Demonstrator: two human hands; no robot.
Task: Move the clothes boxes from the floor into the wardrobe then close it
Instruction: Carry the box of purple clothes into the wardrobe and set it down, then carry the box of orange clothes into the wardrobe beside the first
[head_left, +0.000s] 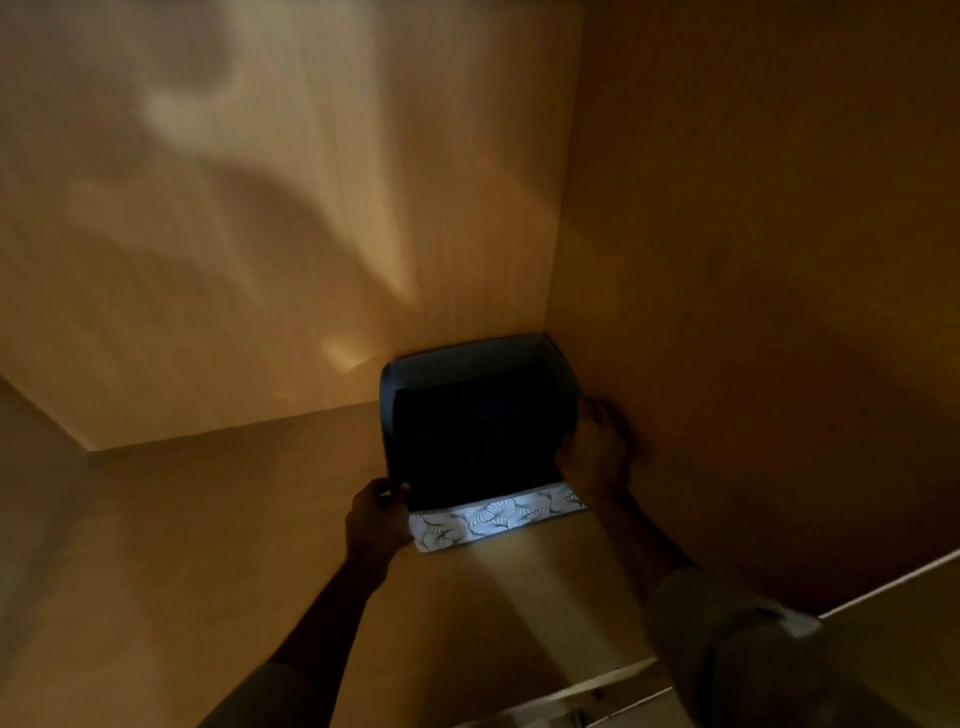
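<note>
Got the clothes box down on the wardrobe floor, tucked into the back corner at about 1 o'clock so the side wall squares it up. My left hand has fingers curled on its near-left corner, my right hand grips the right rim against the wall.

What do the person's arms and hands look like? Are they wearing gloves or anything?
No gloves: both hands are bare. The left hand and the right hand show no rings or watch that can be made out in the dim light. The forearms are bare too. Higher up, each arm has a loose, dull greenish-grey sleeve that ends around the elbow.
</note>
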